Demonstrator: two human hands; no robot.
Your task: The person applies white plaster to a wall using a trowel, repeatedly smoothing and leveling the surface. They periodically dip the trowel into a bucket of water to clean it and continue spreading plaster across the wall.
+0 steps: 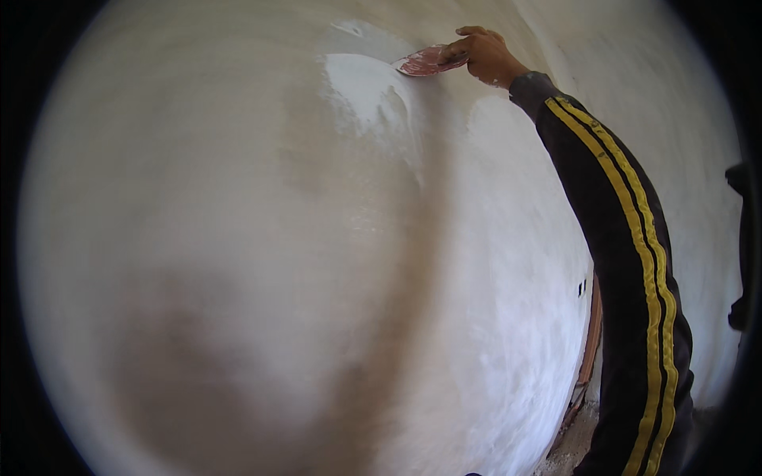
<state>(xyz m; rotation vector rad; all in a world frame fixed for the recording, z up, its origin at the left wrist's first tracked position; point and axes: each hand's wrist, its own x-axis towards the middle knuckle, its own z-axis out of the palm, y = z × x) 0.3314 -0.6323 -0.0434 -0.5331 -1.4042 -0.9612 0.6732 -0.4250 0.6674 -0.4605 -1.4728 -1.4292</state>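
Observation:
High on the pale plastered wall [238,174], my right hand [490,57] is closed around a reddish putty knife [429,61] smeared with white. Its blade edge, pointing left, meets the wall beside a patch of wet-looking white putty [357,83]. The patch thins out into streaks toward its lower right. My right arm, in a dark sleeve [603,206] with two yellow stripes, reaches up from the lower right. Nothing of my left hand shows.
Two small dark openings [582,287] sit low on the wall at right, near a reddish-brown upright strip [590,337]. Rough floor [573,444] shows below it. A dark shape [742,246] stands at the right rim. Shadows fall across the wall.

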